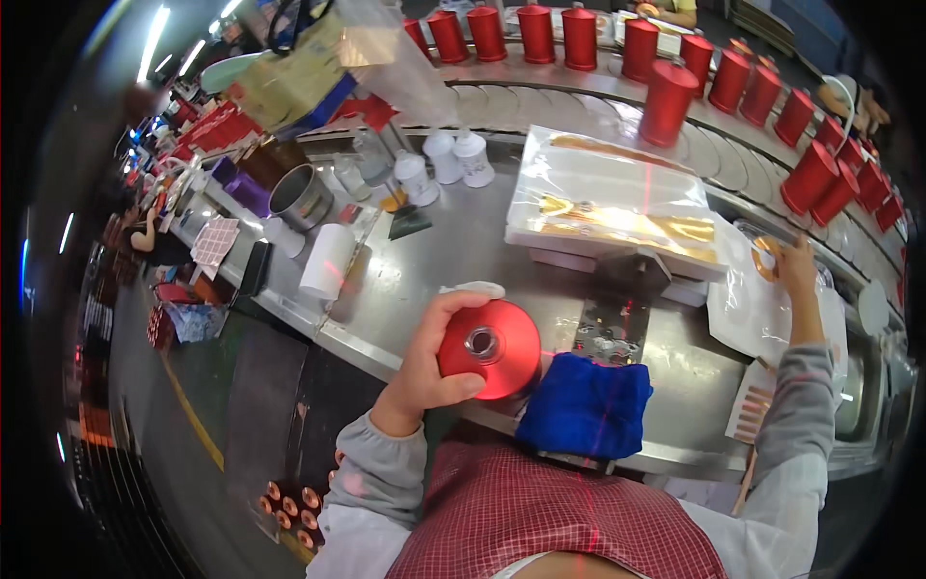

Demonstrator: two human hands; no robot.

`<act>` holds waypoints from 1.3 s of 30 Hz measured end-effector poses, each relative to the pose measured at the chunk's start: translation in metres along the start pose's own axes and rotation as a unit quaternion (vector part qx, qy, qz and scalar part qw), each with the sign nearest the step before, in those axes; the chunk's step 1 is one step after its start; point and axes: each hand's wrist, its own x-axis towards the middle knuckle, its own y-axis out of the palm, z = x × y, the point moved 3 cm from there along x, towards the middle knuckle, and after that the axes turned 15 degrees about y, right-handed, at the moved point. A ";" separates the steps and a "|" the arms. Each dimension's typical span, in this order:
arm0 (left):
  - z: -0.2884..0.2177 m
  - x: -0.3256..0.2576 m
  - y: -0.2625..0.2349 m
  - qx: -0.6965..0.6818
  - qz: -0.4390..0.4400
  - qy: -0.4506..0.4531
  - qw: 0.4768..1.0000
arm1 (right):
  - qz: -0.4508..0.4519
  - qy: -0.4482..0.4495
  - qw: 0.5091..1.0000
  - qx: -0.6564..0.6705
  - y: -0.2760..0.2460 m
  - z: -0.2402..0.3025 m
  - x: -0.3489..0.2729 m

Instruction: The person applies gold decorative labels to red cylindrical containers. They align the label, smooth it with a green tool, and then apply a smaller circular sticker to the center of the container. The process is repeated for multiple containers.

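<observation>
My left hand [431, 355] is wrapped round a red bottle [514, 338], its bare round neck facing up toward me. Just right of the bottle, a folded blue cloth [588, 405] covers the near end of a small metal fixture [612, 333] at the bench edge. Far out to the right, my right hand [798, 268] is over a clear plastic-covered tray, fingers bent together at a curved gold strip [767, 259]. The fingertips there are small and partly hidden. Between the hands lies a white tray [540, 183] holding flat gold strips [627, 220].
A conveyor [540, 104] curves along the back, carrying several red bottles [667, 101]. White bottles [473, 159], a metal pot [301, 196] and a white paper roll [327, 261] stand on the steel bench's left. Copper-topped pieces [289, 507] sit below, left. A brush [749, 410] lies right.
</observation>
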 end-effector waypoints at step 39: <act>-0.010 -0.013 0.025 -0.176 -0.199 -0.068 0.962 | 0.384 -0.144 0.597 0.690 -0.183 0.343 -0.230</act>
